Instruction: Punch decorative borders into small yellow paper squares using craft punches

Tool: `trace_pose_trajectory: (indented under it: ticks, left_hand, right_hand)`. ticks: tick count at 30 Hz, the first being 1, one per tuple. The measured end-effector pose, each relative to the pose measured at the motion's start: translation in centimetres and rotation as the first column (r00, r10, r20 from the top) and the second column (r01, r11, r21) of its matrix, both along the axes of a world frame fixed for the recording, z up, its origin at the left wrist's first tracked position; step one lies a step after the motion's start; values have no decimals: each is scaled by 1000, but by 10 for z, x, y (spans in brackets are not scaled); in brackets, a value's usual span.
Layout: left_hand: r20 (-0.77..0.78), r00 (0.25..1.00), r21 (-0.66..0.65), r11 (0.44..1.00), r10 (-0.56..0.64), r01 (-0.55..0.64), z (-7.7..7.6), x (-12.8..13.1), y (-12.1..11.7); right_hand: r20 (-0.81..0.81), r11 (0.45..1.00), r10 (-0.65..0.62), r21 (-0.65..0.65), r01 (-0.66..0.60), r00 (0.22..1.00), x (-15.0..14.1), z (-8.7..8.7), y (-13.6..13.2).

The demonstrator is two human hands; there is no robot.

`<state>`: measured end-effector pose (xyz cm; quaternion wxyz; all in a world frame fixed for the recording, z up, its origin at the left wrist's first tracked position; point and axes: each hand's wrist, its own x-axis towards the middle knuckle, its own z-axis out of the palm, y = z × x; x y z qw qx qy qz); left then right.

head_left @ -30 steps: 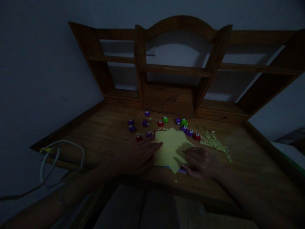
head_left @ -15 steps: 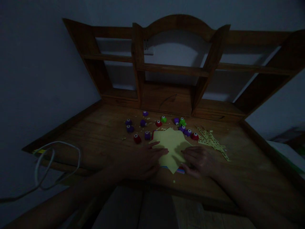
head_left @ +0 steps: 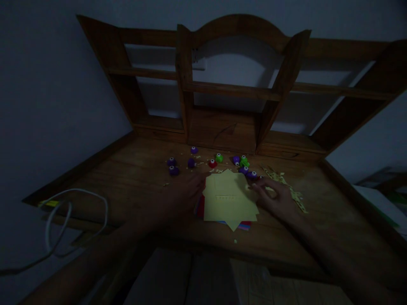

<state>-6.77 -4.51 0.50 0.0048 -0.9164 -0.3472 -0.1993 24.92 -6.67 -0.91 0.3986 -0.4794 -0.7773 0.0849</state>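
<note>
Yellow sheets of paper [head_left: 229,209] lie turned against one another, their corners forming a star. A row of small marks runs across the middle. Coloured sheets [head_left: 244,226] show beneath the lower edge. My left hand [head_left: 190,188] is beside the stack's upper left edge, its fingers dark and blurred. Over the right edge, my right hand [head_left: 275,197] has thumb and index finger pinched together; something small and pale may be between the tips. Just beyond that hand sit purple craft punches [head_left: 252,175], and a red one is mostly covered by the fingers.
More small punches stand behind the stack: purple [head_left: 174,170], red [head_left: 213,163] and green [head_left: 219,158]. Punched yellow strips [head_left: 295,195] lie to the right. Tiny paper bits are scattered about. A wooden shelf [head_left: 229,91] backs the desk; a white cable [head_left: 106,207] loops at left.
Both hands have lifted off the yellow paper. My left hand moved up and left, covering two punches; my right hand moved up and right into a pinch. The row of marks is now uncovered.
</note>
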Motion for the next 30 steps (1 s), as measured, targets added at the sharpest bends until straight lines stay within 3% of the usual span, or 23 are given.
trace_pose_trajectory:
  ticks: [2, 5, 7, 10, 13, 22, 30]
  left_hand:
    - [95, 995, -89, 996, 16, -8, 3, 15, 22]
    - [60, 988, -222, 963, -144, 154, 2, 37, 57]
    - [21, 975, -319, 923, -220, 216, -3, 44, 76]
    - [44, 959, -465, 843, -281, 269, -14, 45, 92]
    - [86, 951, -519, 802, -296, 297, -22, 41, 95]
    - [101, 950, -553, 777, -297, 301, -24, 41, 93]
    - [60, 947, -495, 815, -316, 303, -22, 40, 90]
  right_hand:
    - [-91, 989, 53, -131, -65, 994, -8, 5, 11]
    - [-138, 922, 245, -272, -275, 960, -23, 6, 24]
    - [-113, 886, 325, -309, -344, 939, -33, 3, 28]
    - [-40, 889, 348, -302, -343, 937, -44, -5, 29]
    - [-18, 879, 375, -311, -362, 927, -52, -11, 27]
    - [-17, 874, 397, -300, -383, 918, -61, -17, 24]
    - [-3, 871, 440, -241, -428, 898, -66, -19, 21]
